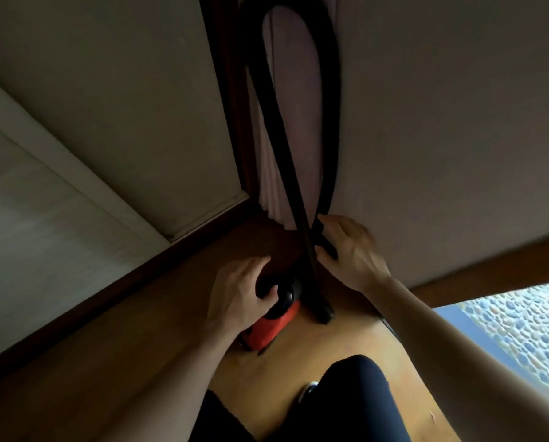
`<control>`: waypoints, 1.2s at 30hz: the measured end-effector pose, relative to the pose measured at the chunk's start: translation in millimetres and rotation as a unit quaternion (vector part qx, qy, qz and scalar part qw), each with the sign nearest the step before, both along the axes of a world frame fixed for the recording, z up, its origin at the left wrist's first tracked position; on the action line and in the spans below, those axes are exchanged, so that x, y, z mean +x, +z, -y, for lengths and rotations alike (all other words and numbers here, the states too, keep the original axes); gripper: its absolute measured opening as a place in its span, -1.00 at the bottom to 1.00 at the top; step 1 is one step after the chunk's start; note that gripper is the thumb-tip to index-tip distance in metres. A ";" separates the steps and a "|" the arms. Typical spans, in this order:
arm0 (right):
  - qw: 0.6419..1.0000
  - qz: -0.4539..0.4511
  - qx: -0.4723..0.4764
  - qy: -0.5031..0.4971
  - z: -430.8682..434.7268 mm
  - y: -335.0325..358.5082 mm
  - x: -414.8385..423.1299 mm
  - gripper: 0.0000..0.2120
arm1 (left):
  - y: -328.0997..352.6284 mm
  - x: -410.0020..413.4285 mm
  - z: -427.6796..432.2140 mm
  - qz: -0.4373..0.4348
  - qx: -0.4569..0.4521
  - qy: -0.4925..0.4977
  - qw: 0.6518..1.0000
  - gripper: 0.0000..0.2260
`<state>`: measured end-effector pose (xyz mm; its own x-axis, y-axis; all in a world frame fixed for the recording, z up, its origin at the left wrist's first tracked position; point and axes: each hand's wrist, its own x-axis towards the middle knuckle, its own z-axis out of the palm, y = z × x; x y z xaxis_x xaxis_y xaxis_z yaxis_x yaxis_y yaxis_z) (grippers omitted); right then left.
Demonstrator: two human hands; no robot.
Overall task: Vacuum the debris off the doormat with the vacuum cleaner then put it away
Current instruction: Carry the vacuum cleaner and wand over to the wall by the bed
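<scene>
Head view: vacuum wand point(301, 218) seemingly upright.

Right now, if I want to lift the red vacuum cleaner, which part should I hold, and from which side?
Probably the black handle on top of the red vacuum cleaner, taken from above. It arches over the body, and the left hand already curls around it. The right hand steadies the black hose, which loops up against the wall.

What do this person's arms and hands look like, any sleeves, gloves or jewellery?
Both arms are bare to the frame's edge: no sleeves show. The left hand and right hand wear no gloves, and no rings, watch or bracelets are visible on fingers or wrists. The light is dim, so fine details could be missed.
</scene>
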<state>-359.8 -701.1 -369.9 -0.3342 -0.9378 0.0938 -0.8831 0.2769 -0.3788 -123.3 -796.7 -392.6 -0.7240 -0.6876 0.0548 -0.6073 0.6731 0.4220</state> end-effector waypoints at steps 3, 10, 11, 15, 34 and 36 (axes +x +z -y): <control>0.999 0.020 -0.040 -0.009 14.1 -77.1 -17.6 -0.38 | -86.5 -19.0 0.8 0.004 -0.001 0.011 1.000 -0.48; 0.986 0.076 -0.150 -0.013 63.4 -191.3 -53.8 -0.31 | -245.1 -42.3 14.7 0.017 -0.005 0.045 0.999 -0.43; 0.984 0.070 -0.161 -0.015 71.1 -203.8 -58.3 -0.30 | -261.1 -43.3 15.8 0.013 0.001 0.046 0.999 -0.43; 0.969 0.122 -0.217 -0.001 94.6 -227.6 -54.5 -0.35 | -300.5 -40.2 15.3 0.013 0.039 0.036 0.999 -0.48; 0.899 0.331 -0.288 0.008 109.0 -257.2 6.5 -0.81 | -321.6 -45.0 25.3 -0.016 0.217 0.075 0.973 -0.74; 0.896 0.334 -0.293 0.003 108.9 -258.7 9.4 -0.83 | -321.4 -46.3 24.7 -0.019 0.229 0.071 0.971 -0.77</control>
<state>-350.4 -810.0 -628.6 -0.4953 -0.7943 0.3518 -0.4063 -0.1462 -0.9020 -169.6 -821.4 -714.0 -0.6233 -0.7391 -0.2557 -0.6585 0.3196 0.6814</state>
